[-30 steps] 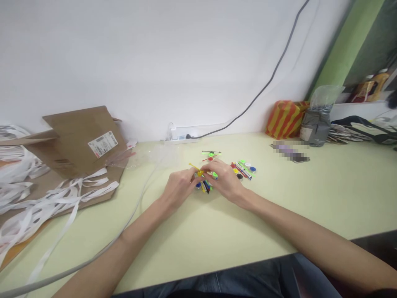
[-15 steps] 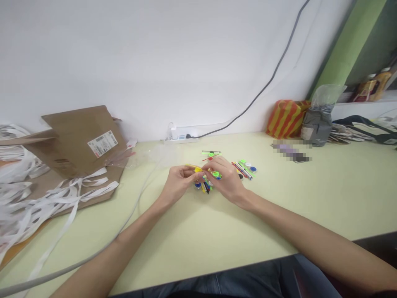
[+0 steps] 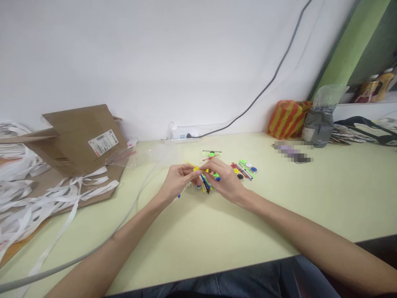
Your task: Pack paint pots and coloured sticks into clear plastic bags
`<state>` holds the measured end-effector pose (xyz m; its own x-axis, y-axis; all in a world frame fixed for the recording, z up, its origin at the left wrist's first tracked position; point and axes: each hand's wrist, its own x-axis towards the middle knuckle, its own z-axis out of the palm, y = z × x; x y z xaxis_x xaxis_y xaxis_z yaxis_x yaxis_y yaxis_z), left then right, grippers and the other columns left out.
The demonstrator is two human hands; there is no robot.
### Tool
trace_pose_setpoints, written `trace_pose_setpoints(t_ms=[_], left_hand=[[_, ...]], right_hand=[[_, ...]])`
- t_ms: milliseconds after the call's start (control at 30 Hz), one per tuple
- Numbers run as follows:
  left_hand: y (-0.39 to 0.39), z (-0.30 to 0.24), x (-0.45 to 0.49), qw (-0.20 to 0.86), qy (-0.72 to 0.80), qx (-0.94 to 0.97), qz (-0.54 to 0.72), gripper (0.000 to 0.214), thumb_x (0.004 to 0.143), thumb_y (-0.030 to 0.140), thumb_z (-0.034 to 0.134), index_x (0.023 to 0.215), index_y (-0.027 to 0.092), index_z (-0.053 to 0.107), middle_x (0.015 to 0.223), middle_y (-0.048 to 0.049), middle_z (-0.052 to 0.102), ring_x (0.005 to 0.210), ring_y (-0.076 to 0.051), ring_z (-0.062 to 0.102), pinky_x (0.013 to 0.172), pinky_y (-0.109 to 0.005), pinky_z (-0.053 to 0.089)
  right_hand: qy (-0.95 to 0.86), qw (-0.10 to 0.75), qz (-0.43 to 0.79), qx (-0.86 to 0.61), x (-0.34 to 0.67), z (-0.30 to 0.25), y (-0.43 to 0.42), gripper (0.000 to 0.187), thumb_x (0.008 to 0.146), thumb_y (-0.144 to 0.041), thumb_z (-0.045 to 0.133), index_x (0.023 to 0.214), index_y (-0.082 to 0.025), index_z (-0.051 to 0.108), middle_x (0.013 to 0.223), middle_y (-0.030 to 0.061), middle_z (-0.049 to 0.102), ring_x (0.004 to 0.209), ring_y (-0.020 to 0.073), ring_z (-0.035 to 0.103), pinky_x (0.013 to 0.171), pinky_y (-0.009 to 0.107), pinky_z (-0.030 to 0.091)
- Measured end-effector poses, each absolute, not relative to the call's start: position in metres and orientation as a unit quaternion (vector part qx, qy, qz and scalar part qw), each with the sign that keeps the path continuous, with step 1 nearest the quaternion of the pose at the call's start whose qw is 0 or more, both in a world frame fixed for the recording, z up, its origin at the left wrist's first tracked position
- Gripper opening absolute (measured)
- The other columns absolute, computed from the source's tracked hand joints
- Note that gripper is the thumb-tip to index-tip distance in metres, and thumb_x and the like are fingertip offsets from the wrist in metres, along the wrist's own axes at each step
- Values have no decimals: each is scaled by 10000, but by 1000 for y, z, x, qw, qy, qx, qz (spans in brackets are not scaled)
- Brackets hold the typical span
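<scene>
Left hand (image 3: 179, 180) and right hand (image 3: 225, 181) close together, pinching a thin yellow plastic rod (image 3: 191, 165); coloured plastic sticks (image 3: 205, 184) lie beneath on the pale-green tabletop (image 3: 279, 198).

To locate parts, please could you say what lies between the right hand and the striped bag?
The head view shows small coloured discs and thin sticks between the right hand and the striped bag.

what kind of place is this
Probably a small home or workshop desk for handwork: small coloured plastic parts lie on the pale desk, beside a torn cardboard mailer with a shipping label, and a power strip sits against the wall.
</scene>
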<state>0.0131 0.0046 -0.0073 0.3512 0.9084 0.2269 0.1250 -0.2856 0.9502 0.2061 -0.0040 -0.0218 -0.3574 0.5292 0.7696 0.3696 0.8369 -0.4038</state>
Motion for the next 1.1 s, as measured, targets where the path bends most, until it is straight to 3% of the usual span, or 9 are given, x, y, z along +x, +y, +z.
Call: trace_pose_setpoints(t_ms=[433,633,1100], left_hand=[[0,-6,16,458,364,696,416,420,825,514,739,956,115,746,689,-80,719,600,-166,642,589,-261,524],[1,-8,17,479,363,670,436,429,874,528,675,900,103,730,740,-108,727,653,-191,660,643,-305,549],[1,-7,16,469,352,669,456,356,886,465,662,907,117,729,688,-54,670,643,-164,615,642,-287,516]], right_hand=[[-824,477,95,-290,207,-19,-4,201,936,-87,477,973,-213,628,943,63,643,918,193,617,814,325,515],[-830,478,89,-274,207,-22,-3,235,957,-96,469,1056,-228,636,969,64,646,932,194,622,829,337,520],[-832,469,89,-283,207,-17,-8,240,993,-156,453,1191,-226,568,1053,80,653,938,187,611,818,325,512]])
